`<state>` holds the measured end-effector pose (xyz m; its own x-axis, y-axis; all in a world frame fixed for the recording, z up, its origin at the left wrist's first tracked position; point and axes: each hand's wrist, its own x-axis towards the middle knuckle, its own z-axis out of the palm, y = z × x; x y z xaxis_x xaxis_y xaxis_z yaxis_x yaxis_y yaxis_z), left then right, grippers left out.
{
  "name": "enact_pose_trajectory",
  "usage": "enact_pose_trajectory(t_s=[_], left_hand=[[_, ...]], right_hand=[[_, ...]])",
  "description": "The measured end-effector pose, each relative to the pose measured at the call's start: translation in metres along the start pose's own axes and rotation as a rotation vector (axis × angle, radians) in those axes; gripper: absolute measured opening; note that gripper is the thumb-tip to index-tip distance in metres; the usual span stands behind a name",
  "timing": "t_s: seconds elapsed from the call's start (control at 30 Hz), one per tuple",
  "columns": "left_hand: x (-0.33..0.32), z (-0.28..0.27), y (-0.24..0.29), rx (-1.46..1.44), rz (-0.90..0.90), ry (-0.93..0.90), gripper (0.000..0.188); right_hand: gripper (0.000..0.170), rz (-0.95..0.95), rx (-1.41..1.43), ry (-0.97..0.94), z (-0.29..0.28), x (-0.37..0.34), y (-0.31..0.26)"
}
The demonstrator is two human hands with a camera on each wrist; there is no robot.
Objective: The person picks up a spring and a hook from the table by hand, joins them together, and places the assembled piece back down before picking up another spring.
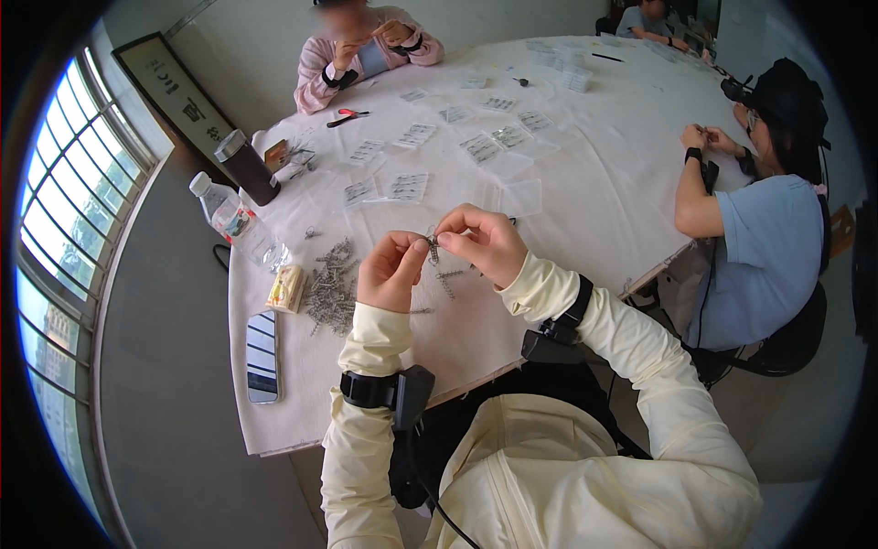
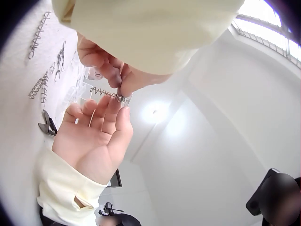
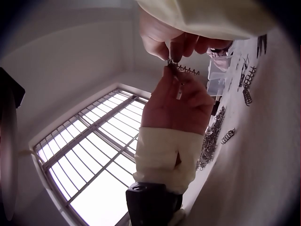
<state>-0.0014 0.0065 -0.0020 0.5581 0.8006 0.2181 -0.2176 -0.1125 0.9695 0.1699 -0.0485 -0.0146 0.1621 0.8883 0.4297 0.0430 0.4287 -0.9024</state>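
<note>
My left hand (image 1: 393, 272) and right hand (image 1: 485, 245) meet fingertip to fingertip above the table. Between them they pinch one end of a thin metal coil spring (image 2: 104, 92), whose corkscrew body sticks out past the fingertips in both wrist views. Small metal bits show at the pinched end, partly hidden by the fingers. A tangled heap of similar springs (image 1: 331, 288) lies left of my left hand. Several loose springs (image 3: 249, 77) rest on the white cloth below the hands.
A phone (image 1: 262, 357), tissue pack (image 1: 286, 289), plastic bottle (image 1: 240, 222) and dark tumbler (image 1: 247, 169) line the table's left side. Clear trays (image 1: 408, 188) of small parts and red-handled pliers (image 1: 347, 117) lie farther back. Black cutters (image 2: 48, 124) show beyond my right hand. Other people sit around the table.
</note>
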Motion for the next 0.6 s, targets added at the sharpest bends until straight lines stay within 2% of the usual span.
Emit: enact_pose_trajectory(t_s=[0.13, 0.6], left_hand=[[0.001, 0.004, -0.004, 0.108, 0.092, 0.035, 0.013], [-0.003, 0.012, -0.001, 0.168, 0.093, -0.023, 0.013]], right_hand=[[0.016, -0.006, -0.047, 0.019, 0.001, -0.001, -0.006], [0.014, -0.016, -0.104, 0.012, -0.002, -0.001, -0.003]])
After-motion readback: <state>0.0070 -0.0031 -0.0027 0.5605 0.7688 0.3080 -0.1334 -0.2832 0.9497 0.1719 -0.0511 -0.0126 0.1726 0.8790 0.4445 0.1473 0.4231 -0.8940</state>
